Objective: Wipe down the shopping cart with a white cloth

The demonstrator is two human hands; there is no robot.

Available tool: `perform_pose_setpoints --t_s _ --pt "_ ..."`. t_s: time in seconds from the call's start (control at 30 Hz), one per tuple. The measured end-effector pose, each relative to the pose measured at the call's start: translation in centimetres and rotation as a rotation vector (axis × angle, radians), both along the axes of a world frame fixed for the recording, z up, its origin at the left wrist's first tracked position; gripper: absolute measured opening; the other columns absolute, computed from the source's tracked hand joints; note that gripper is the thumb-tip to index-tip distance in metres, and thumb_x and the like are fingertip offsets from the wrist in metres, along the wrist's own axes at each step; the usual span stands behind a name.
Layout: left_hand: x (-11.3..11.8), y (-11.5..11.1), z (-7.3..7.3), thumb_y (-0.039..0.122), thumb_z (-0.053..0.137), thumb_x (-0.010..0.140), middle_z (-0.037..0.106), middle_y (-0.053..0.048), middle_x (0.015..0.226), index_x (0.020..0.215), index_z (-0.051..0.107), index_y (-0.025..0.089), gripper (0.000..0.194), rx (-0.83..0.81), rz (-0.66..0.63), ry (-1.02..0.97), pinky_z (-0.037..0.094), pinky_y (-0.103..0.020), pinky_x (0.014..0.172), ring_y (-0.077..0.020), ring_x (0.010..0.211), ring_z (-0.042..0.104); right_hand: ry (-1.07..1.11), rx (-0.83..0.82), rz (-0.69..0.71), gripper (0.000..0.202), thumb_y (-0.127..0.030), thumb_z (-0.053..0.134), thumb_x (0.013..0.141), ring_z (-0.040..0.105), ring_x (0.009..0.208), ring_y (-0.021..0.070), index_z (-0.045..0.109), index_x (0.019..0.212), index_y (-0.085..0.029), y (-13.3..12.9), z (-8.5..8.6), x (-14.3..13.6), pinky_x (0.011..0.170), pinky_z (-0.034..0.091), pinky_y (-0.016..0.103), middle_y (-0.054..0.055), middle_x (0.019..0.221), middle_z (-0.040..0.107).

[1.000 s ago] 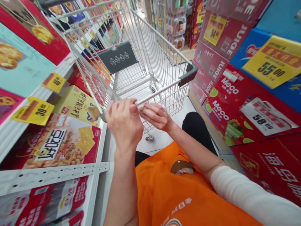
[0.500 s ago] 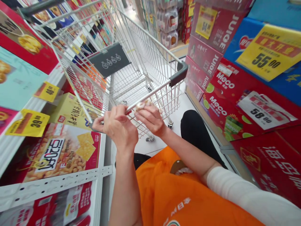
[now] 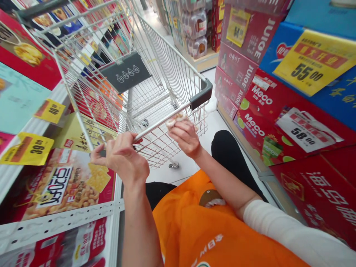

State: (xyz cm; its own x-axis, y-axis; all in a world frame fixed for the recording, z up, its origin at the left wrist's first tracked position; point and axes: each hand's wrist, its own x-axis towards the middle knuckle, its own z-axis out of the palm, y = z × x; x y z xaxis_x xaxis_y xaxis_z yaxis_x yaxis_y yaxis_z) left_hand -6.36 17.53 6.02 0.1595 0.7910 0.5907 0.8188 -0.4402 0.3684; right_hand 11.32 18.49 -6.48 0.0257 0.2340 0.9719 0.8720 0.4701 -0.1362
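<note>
At cart rim [image 3: 160,127] | left hand [image 3: 125,157]: gripping | right hand [image 3: 185,137]: pale item [image 3: 175,119], part-hidden

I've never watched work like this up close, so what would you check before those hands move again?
- Left hand on the cart's near rail: ok.
- Right hand holding the crumpled whitish thing: ok.
- Both hands free: not ok, both are occupied.
- Dark corner piece clear of both hands: ok.
- Crumpled thing pressed against the rail: cannot tell.
- Cart's side clear of the left shelf: cannot tell, the left hand hides part.
</note>
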Motion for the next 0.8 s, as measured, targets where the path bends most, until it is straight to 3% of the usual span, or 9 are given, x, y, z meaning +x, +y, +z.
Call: perform_pose_setpoints --t_s 0.13,0.2,0.3,0.37,0.43,0.53,0.67,0.73,0.8 --pt "-2.2 0.3 -0.2 0.074 -0.002 0.095 0.070 -0.003 0.081 0.089 0.067 0.036 0.079 0.008 -0.028 0.004 0.013 -0.068 0.111 -0.0299 0.089 0.062 0.156 -0.023 -0.063 0.027 -0.017 0.050 0.101 0.065 0.122 0.0192 0.077 0.102 -0.025 0.3 -1.1 3.6 0.108 0.057 0.043 0.004 0.111 0.074" --pt "-2.3 0.0 -0.3 0.073 0.000 0.096 0.071 -0.004 0.084 0.092 0.068 0.037 0.077 0.020 -0.015 -0.005 0.012 -0.069 0.111 -0.0313 0.092 0.061 0.247 -0.095 -0.101 0.027 -0.017 0.051 0.100 0.063 0.125 0.0212 0.077 0.101 -0.025 0.4 -1.5 3.6 0.111 0.055 0.045 0.005 0.111 0.073" --pt "0.1 -0.8 -0.5 0.073 0.003 0.097 0.072 -0.007 0.101 0.107 0.070 0.037 0.077 0.012 -0.054 -0.055 0.012 -0.069 0.112 -0.0330 0.106 0.058 0.191 -0.168 -0.049 0.025 -0.017 0.053 0.099 0.062 0.128 0.0198 0.076 0.104 -0.027 -0.1 -1.5 0.5 0.116 0.052 0.045 0.004 0.113 0.074" --pt "2.9 -1.3 -0.9 0.077 0.003 0.095 0.070 -0.008 0.115 0.124 0.067 0.037 0.081 0.000 -0.186 -0.088 0.013 -0.064 0.115 -0.0319 0.112 0.056 0.052 -0.179 0.029 0.024 -0.021 0.052 0.101 0.062 0.127 0.0165 0.075 0.106 -0.028 -0.5 -1.2 -1.4 0.116 0.052 0.041 0.002 0.116 0.074" --pt "5.5 -1.4 -1.4 0.086 0.008 0.089 0.065 -0.008 0.129 0.130 0.067 0.035 0.088 -0.012 -0.268 -0.104 0.016 -0.058 0.117 -0.0329 0.123 0.050 -0.028 -0.178 0.068 0.026 -0.025 0.049 0.103 0.063 0.127 0.0145 0.075 0.105 -0.028 -0.7 -1.0 -1.7 0.117 0.052 0.039 0.001 0.119 0.075" --pt "7.6 -0.8 -1.7 0.087 0.004 0.086 0.065 -0.009 0.116 0.126 0.069 0.032 0.094 -0.029 -0.254 -0.169 0.017 -0.056 0.116 -0.0323 0.116 0.050 0.037 -0.136 0.021 0.027 -0.025 0.048 0.103 0.065 0.126 0.0162 0.075 0.101 -0.028 -0.4 -0.8 1.4 0.117 0.051 0.041 0.002 0.116 0.076" --pt "7.3 0.3 -1.7 0.086 -0.003 0.084 0.065 -0.008 0.104 0.114 0.071 0.031 0.097 -0.055 -0.276 -0.198 0.018 -0.057 0.114 -0.0311 0.105 0.049 0.155 -0.064 -0.185 0.031 -0.021 0.046 0.103 0.070 0.116 0.0193 0.075 0.091 -0.024 0.5 -0.5 5.7 0.113 0.056 0.049 0.003 0.102 0.076" --pt "6.7 0.5 -1.7 0.084 -0.007 0.085 0.064 -0.008 0.101 0.111 0.070 0.032 0.096 -0.022 -0.261 -0.181 0.018 -0.056 0.112 -0.0308 0.102 0.049 0.186 -0.062 -0.248 0.033 -0.020 0.045 0.103 0.071 0.113 0.0196 0.074 0.086 -0.024 0.4 -0.3 5.3 0.110 0.058 0.049 0.004 0.098 0.075" --pt "5.9 0.6 -1.8 0.081 -0.009 0.087 0.064 -0.008 0.099 0.112 0.069 0.033 0.095 0.016 -0.235 -0.120 0.018 -0.057 0.109 -0.0311 0.100 0.049 0.172 -0.067 -0.209 0.032 -0.019 0.046 0.102 0.070 0.114 0.0187 0.073 0.086 -0.023 -0.1 -0.1 3.6 0.109 0.059 0.047 0.004 0.098 0.076"
